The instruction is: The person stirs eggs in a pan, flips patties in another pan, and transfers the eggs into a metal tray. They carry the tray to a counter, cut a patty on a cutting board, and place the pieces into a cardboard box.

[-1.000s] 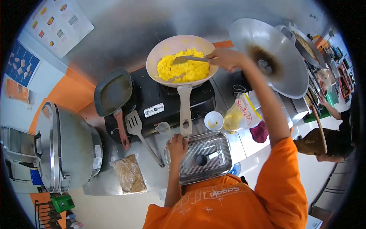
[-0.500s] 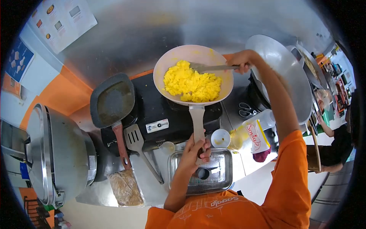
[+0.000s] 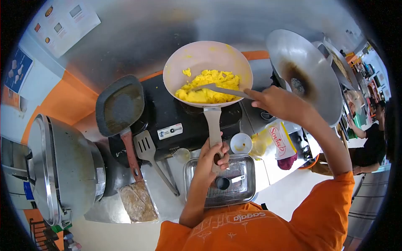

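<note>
My left hand [image 3: 211, 158] is closed round the beige handle of a frying pan [image 3: 184, 54]. Yellow scrambled eggs [image 3: 220, 79] lie in a mound in the near half of the pan, with one small bit apart at the left. My right hand [image 3: 276, 101] grips a grey spatula [image 3: 230, 91] from the right side, its blade down in the eggs. The pan stands tilted, over the black stove [image 3: 161, 108]. Below the left hand is a glass tray [image 3: 199, 188] holding a dark measuring cup [image 3: 222, 183].
At left are a square grey pan [image 3: 121, 102], a slotted turner [image 3: 153, 159], a brown packet [image 3: 138, 201] and a big pot [image 3: 71, 167]. At right stand a white cup [image 3: 241, 143], a yellow pouch [image 3: 278, 140] and a large wok [image 3: 301, 62]. Another person [image 3: 372, 144] is at far right.
My right hand has come down and nearer, drawing the spatula through the eggs. The eggs are gathered toward the pan's near side. The left hand keeps its hold on the handle.
</note>
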`<state>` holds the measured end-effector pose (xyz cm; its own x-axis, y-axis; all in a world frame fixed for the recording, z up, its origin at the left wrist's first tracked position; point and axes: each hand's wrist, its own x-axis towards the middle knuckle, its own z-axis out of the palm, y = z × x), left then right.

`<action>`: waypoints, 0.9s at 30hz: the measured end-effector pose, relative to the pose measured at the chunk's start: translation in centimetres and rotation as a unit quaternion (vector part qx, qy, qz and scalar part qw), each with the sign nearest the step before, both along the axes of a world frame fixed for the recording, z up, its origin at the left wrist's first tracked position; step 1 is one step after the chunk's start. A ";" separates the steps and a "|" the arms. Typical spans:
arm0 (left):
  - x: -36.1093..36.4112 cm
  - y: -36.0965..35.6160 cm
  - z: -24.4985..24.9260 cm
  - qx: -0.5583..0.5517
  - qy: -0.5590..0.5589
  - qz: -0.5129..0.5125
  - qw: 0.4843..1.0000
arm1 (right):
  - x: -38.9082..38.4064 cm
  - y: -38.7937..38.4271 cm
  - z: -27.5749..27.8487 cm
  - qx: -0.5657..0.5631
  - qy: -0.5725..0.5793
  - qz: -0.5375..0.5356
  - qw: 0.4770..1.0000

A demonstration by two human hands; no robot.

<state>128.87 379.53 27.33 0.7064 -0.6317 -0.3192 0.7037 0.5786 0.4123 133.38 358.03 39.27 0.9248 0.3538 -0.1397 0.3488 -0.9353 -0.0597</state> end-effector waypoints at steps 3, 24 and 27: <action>-0.2 -0.2 -0.7 -0.030 -0.007 0.003 1.000 | -2.9 0.3 2.6 -0.026 0.066 -0.059 0.996; -1.4 -2.1 -2.3 -0.200 0.025 0.047 0.978 | 0.9 2.4 -4.3 -0.117 -0.164 -0.167 0.965; -1.4 -2.0 -1.6 -0.167 0.037 0.059 0.983 | 0.7 1.4 -1.9 -0.130 -0.164 -0.137 0.968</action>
